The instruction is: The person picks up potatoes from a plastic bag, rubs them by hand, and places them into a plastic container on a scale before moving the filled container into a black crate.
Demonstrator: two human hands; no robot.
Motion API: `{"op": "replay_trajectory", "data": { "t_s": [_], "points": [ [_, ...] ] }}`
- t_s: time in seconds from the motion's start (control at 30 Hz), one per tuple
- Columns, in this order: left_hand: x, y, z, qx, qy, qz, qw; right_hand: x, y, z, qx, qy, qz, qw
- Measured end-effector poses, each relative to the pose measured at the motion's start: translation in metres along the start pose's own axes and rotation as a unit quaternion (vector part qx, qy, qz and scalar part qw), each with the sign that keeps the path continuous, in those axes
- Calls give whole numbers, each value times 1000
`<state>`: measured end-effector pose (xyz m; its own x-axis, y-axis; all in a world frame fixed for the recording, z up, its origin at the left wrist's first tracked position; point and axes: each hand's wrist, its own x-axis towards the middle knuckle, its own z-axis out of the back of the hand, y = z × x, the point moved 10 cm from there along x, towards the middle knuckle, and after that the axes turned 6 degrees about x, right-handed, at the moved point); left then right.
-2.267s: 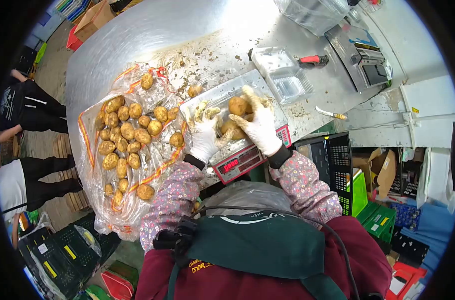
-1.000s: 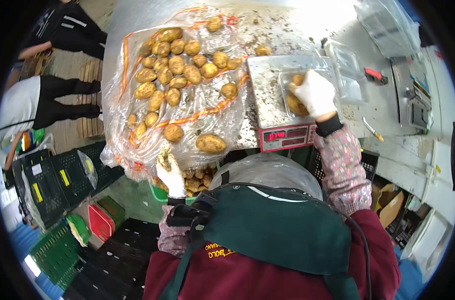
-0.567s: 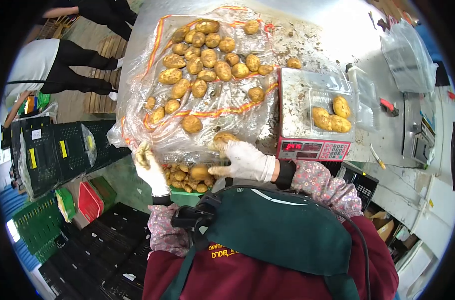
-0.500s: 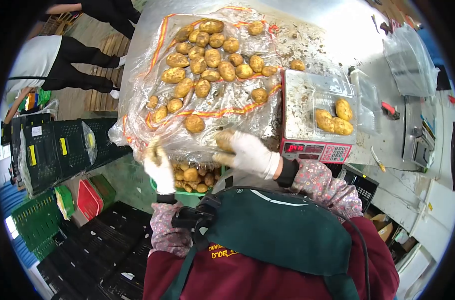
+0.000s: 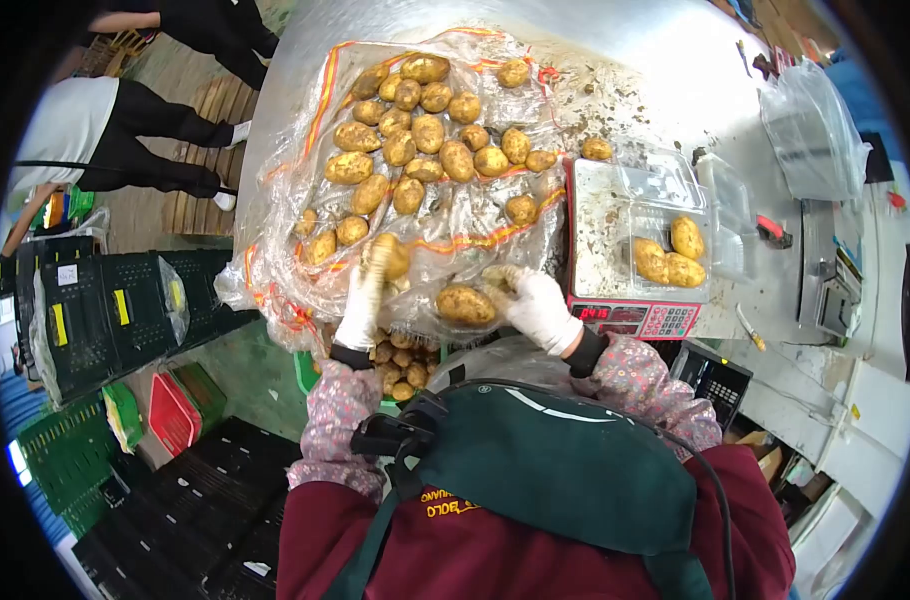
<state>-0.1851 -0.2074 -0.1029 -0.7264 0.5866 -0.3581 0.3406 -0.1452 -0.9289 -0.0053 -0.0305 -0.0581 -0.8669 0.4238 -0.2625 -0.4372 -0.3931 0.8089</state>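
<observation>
My left hand (image 5: 366, 292), in a white glove with soiled fingertips, has its fingers closed around the left side of a potato (image 5: 398, 263) at the front of the plastic bag (image 5: 275, 215). My right hand (image 5: 537, 308), gloved too, is at the right end of a large potato (image 5: 465, 304) lying on the bag's near edge. Its fingers are apart and not wrapped round that potato. Several more potatoes (image 5: 427, 134) are spread over the clear bag with red and yellow stripes. To the right, three potatoes (image 5: 669, 255) sit in a clear plastic box on the scale (image 5: 597, 235).
A green crate (image 5: 305, 372) of potatoes stands below the table edge. Right of the scale lie clear boxes (image 5: 732, 235), a red-handled tool (image 5: 772, 230) and a knife (image 5: 751, 328). Black crates (image 5: 125, 310) are at left, near a person in black trousers (image 5: 165, 130).
My left hand has moved up from the bag's front edge onto a potato. My right hand has shifted right, and the large potato it held now lies on the bag.
</observation>
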Motion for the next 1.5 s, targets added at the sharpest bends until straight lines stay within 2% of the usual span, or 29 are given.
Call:
{"op": "replay_trajectory", "data": {
  "t_s": [0.03,0.1,0.17,0.2,0.23,0.3,0.33,0.37,0.43,0.47,0.5,0.53,0.57,0.6,0.63,0.73,0.83,0.9,0.97,1.0,1.1,1.17,1.2,1.27,1.3,1.33,1.37,1.43,1.5],
  "points": [
    [-6,2,-11,-177,35,76,981,2,0,3,3,-4,-1,1000],
    [-20,-25,-29,-184,13,64,981,2,24,33,170,-66,40,982],
    [-27,-27,-57,-255,112,130,952,2,46,48,248,-39,12,968],
    [-33,-50,-88,-276,284,124,910,1,67,54,258,-21,54,964],
    [-38,-54,-104,-273,296,127,907,1,83,57,267,-5,96,959],
    [-42,-50,-115,-170,114,117,972,-8,112,66,205,-27,248,947],
    [-41,-43,-127,-160,76,124,976,-8,118,65,156,-4,256,954],
    [-42,-41,-144,-180,106,121,971,-15,115,67,102,-24,274,956],
    [-59,-47,-188,-271,135,242,922,-19,96,87,115,-64,209,969],
    [-43,-22,-187,-267,151,246,919,-22,84,98,108,-79,202,970],
    [-23,-4,-197,-322,332,176,869,-26,67,121,77,-172,193,963],
    [-28,-14,-213,-346,420,139,828,-36,55,143,45,-261,184,947],
    [-37,-24,-226,-365,503,100,777,-50,49,174,76,-310,122,940],
    [-26,-33,-230,-189,354,52,915,-60,32,194,62,-356,90,928],
    [-17,-44,-214,2,177,-2,984,-69,11,213,50,-401,58,913],
    [-6,-38,-225,8,141,-5,990,-72,-45,231,-182,-411,-25,893],
    [15,-32,-229,-10,146,-31,989,-101,-49,258,-173,-474,11,863],
    [18,-62,-222,12,66,-61,996,-136,-45,281,-126,-524,41,841],
    [27,-83,-211,58,32,-113,991,-163,-73,305,-25,-534,44,844],
    [32,-87,-206,24,22,-117,993,-176,-100,311,15,-547,11,837],
    [50,-84,-229,93,98,-85,987,-193,-204,309,197,-529,-81,822],
    [67,-57,-276,114,213,-16,970,-190,-228,305,263,-505,-67,820],
    [70,-40,-303,64,256,49,963,-190,-231,306,266,-504,-69,819],
    [81,-14,-355,-76,336,160,925,-168,-238,285,418,-370,-106,823],
    [69,-22,-382,-164,373,207,890,-168,-229,289,421,-371,-106,821],
    [71,-28,-383,-138,285,152,936,-161,-221,281,449,-318,-139,823],
    [52,-40,-394,-135,288,154,936,-158,-219,270,476,-265,-172,821],
    [25,-79,-392,-131,273,22,953,-156,-229,263,496,-246,-181,813],
    [1,-72,-375,5,280,-69,958,-155,-232,254,571,-233,-162,771]
  ]
}}
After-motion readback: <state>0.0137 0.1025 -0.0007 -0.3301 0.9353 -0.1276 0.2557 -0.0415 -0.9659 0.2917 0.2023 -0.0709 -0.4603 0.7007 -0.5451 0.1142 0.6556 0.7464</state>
